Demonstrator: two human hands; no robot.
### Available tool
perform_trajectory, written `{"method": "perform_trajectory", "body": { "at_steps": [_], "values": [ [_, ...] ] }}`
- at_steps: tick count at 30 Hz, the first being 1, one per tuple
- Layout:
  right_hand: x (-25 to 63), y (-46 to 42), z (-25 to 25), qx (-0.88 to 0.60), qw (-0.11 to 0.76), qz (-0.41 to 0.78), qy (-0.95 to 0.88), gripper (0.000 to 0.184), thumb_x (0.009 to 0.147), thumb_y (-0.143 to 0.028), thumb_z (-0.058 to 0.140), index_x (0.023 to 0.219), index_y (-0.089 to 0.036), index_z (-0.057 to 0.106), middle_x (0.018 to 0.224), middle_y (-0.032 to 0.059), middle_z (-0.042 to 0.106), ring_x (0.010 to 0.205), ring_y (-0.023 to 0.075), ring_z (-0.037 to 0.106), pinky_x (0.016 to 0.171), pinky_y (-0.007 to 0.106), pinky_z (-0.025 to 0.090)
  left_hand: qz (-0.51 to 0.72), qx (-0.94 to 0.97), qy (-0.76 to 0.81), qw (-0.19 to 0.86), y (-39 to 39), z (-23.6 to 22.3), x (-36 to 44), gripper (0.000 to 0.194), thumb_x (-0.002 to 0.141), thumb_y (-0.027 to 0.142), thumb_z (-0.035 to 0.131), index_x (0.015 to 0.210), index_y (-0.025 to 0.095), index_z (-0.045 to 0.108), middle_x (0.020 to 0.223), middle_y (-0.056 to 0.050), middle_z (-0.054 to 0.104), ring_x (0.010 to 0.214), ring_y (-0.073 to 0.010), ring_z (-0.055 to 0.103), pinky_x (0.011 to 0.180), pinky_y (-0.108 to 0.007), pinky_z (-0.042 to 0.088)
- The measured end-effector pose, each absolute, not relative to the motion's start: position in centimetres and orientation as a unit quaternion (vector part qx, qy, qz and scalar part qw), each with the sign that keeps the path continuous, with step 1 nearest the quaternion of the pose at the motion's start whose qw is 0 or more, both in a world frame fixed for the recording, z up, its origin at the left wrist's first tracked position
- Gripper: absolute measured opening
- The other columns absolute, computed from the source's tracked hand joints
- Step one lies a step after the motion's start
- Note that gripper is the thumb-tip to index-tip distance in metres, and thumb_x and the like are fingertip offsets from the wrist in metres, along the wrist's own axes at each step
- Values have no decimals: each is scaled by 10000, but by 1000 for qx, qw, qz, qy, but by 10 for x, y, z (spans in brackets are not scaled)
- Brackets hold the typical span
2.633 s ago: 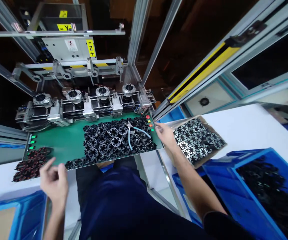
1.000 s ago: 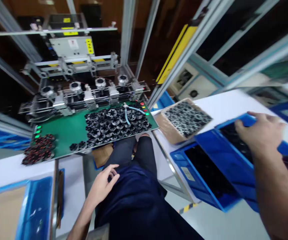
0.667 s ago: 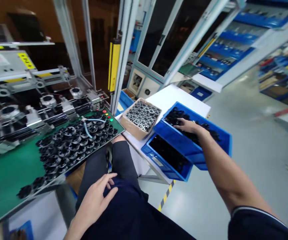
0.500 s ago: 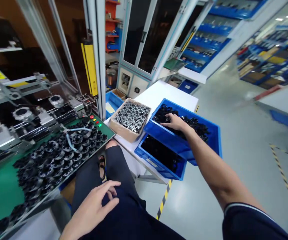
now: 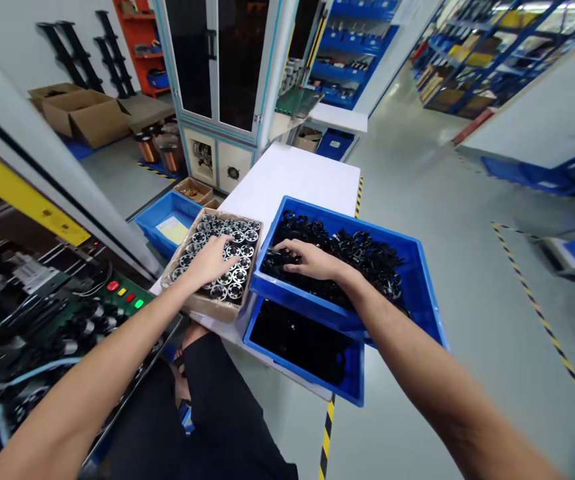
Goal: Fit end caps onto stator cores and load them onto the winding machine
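My left hand (image 5: 212, 261) reaches over a cardboard box (image 5: 212, 307) packed with silvery slotted metal rings (image 5: 218, 291). Its thumb and fingers are spread and touch the top layer; no ring is seen lifted. Inside the upper blue crate (image 5: 424, 287), my right hand (image 5: 312, 259) is at the left end of a heap of black plastic parts (image 5: 362, 257). The right fingers and thumb are curled round a black part at the fingertips, its shape partly hidden among the others.
A second blue crate (image 5: 360, 373) with dark contents sits beneath the upper one. Both crates and the box are on a white table (image 5: 307, 170). At left are a machine bench with coloured buttons (image 5: 126, 295) and a blue bin (image 5: 154, 217). Cabinet doors (image 5: 212, 67) stand behind.
My left hand has moved from above my lap to the rings in the cardboard box. My right hand stays in the upper crate, fingers more curled. The view has turned right.
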State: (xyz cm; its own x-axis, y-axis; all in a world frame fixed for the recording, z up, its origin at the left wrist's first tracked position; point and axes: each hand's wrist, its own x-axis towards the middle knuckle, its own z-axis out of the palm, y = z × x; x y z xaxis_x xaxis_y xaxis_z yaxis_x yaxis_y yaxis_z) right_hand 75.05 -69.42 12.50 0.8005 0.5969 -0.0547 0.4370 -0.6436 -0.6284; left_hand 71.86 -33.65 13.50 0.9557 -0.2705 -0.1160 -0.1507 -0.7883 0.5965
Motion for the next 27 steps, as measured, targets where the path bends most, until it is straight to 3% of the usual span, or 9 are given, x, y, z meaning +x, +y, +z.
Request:
{"method": "perform_trajectory", "body": {
  "at_steps": [4,8,11,15,19,22,25,27],
  "values": [
    [751,-693,131,-891,325,115,-296,216,1092,-226,734,1257,-230,874,1220,111,802,1144,274,766,1115,446,626,-134,958,-79,241,-368,105,805,794,1084,265,852,1812,145,559,1744,-267,607,1593,-441,671,1414,-651,506],
    [750,-689,136,-879,349,114,-304,308,1164,-224,668,1399,-248,867,1328,111,813,1237,255,769,1184,427,605,-171,956,-65,228,-384,89,842,658,1092,326,922,1694,199,691,1801,-191,614,1625,-429,639,1407,-717,514],
    [748,-688,137,-871,354,138,-312,307,1159,-273,740,1423,-276,897,1275,96,820,1167,242,782,1166,418,616,-182,944,-40,271,-387,87,855,538,1091,345,936,1574,185,762,1775,-176,642,1630,-418,633,1405,-708,517],
    [748,-696,139,-876,361,141,-285,259,1059,-297,881,1310,-263,935,1206,95,843,1095,253,797,1128,425,625,-178,900,18,397,-383,96,852,394,1075,328,947,1399,158,803,1606,-160,743,1553,-385,683,1356,-659,566],
    [753,-704,145,-869,405,122,-258,232,1000,-405,907,1171,-248,913,1150,60,892,1064,251,811,1072,403,620,-158,791,81,585,-368,114,811,398,999,199,946,1328,170,724,1313,-105,801,1215,-266,792,1143,-487,683],
    [754,-703,153,-859,452,80,-226,411,935,-610,928,1035,-223,834,1129,77,890,1019,250,787,1011,403,617,-133,679,101,715,-353,132,749,470,908,132,922,1280,221,650,1215,-48,799,1035,-156,775,973,-307,674],
    [752,-700,163,-851,488,32,-191,621,765,-777,993,897,-222,746,1121,113,882,1005,271,773,978,425,610,-123,591,117,789,-341,148,667,372,965,290,893,1263,212,683,1186,-76,829,949,-166,787,791,-264,672],
    [747,-697,172,-849,499,7,-174,679,639,-800,1034,844,-223,739,1017,115,863,932,279,753,949,456,610,-122,553,131,813,-335,153,608,364,1043,448,862,1248,179,728,1159,-125,852,851,-192,789,623,-255,630]
  ]
}}
